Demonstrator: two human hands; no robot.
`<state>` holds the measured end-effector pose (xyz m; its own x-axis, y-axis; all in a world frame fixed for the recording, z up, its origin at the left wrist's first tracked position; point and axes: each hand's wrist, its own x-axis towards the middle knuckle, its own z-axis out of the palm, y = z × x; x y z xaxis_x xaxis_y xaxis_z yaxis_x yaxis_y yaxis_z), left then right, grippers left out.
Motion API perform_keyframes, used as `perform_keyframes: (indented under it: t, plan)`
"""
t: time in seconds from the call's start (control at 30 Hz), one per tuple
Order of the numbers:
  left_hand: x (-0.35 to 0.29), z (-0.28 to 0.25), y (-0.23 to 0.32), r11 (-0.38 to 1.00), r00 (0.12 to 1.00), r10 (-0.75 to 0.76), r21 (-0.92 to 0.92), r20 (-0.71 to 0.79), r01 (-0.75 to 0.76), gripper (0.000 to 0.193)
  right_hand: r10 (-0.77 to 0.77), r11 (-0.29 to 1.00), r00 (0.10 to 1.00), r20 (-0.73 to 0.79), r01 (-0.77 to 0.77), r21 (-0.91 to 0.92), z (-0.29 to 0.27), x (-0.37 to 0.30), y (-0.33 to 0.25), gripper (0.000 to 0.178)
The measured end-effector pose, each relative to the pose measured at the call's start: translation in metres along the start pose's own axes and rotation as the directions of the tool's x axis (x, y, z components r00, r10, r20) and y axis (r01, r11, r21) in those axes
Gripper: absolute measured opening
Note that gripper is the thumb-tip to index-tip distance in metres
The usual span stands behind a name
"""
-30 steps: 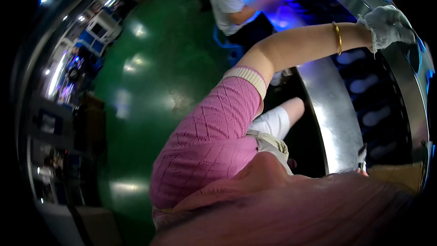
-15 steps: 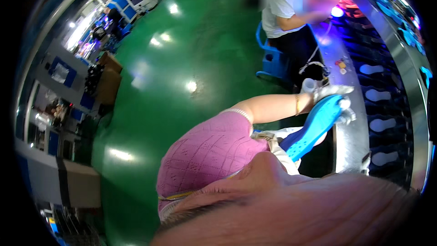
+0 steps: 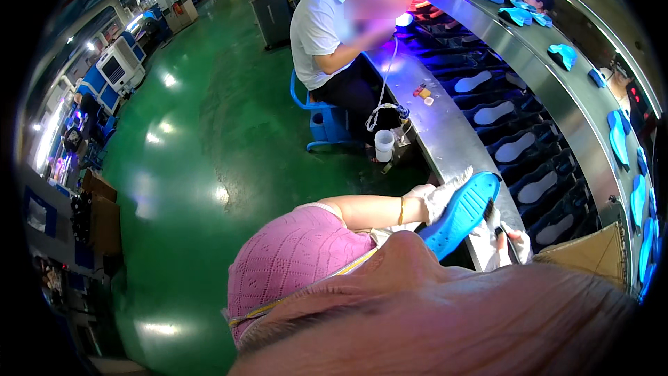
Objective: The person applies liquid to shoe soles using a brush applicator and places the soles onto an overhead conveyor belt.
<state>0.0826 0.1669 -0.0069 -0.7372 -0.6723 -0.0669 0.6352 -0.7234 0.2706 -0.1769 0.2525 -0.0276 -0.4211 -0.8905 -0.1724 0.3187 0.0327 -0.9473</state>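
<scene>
A bright blue shoe sole [image 3: 460,212] is tilted up over the near edge of the metal bench, its ridged face showing. My left hand [image 3: 443,200], in a whitish glove, grips the sole along its left side; some fingers are hidden behind it. To the right of the sole, my right hand [image 3: 513,242], also gloved with bare fingertips, is closed round the handle of a brush [image 3: 489,213]. Its dark bristles are at the sole's right edge; whether they touch it I cannot tell.
Beyond the metal ledge [image 3: 445,129], dark shoe uppers [image 3: 515,147] with pale bottoms lie in a row. Blue soles [image 3: 618,138] sit on the upper belt. A seated co-worker [image 3: 323,31] works ahead, near a white cup [image 3: 384,146]. A cardboard box [image 3: 591,254] stands right.
The view has swung right, so the sole and bench appear further left. The sole has turned to show more of its ridged face. The brush in my right hand now shows.
</scene>
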Motion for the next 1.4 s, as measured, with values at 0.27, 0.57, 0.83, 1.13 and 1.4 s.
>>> perform_keyframes:
  t: [0.27, 0.57, 0.83, 1.13, 1.4]
  plan:
    - [0.001, -0.018, -0.041, 0.993, 0.978, 0.108, 0.069, -0.18, -0.097, 0.074, -0.667, 0.731, 0.717, 0.201, 0.683, -0.008, 0.098, -0.032, -0.009, 0.022]
    - [0.007, -0.003, -0.028, 0.987, 0.985, 0.113, 0.126, -0.133, -0.096, 0.073, -0.695, 0.665, 0.635, 0.338, 0.746, -0.033, 0.095, -0.036, 0.004, 0.021]
    - [0.039, 0.0, -0.014, 0.956, 0.997, -0.072, 0.285, -0.006, 0.07, 0.09, -0.542, 0.766, 0.793, 0.277, 0.602, -0.224, 0.075, -0.054, 0.007, 0.019]
    - [0.022, 0.024, -0.028, 0.811, 0.942, -0.33, 0.49, -0.066, 0.319, 0.096, -0.131, 0.988, 0.991, 0.01, 0.131, -0.079, 0.039, -0.076, 0.002, 0.009]
    - [0.074, 0.014, -0.059, 0.739, 0.906, -0.373, 0.527, -0.2, 0.42, 0.109, -0.15, 0.961, 0.988, 0.036, 0.138, 0.239, 0.014, -0.067, -0.002, 0.01]
